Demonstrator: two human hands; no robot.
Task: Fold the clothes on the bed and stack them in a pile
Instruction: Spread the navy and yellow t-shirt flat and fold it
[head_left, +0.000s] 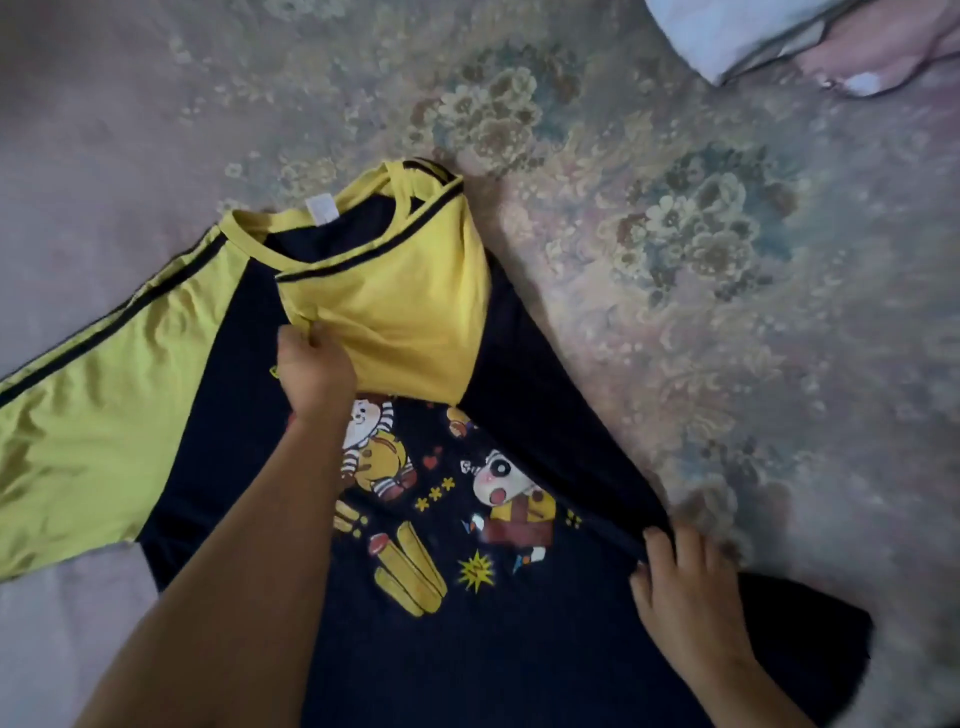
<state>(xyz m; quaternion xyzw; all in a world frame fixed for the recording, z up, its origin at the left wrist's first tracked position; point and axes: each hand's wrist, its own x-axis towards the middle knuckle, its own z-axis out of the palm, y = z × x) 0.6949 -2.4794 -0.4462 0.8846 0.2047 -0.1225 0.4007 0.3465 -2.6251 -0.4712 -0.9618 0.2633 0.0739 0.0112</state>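
A navy T-shirt (467, 649) with yellow sleeves and cartoon prints lies front up on the floral bedspread (675, 234). Its right yellow sleeve (405, 312) is folded inward over the chest. The left yellow sleeve (104, 415) stretches flat out toward the left edge. My left hand (311, 374) pinches the edge of the folded sleeve near the middle of the chest. My right hand (685, 587) grips the shirt's folded right side edge, fingers curled over the dark fabric.
Folded white and pink clothes (779, 36) lie at the top right corner of the bed. Bare bedspread stretches behind the shirt and to its right.
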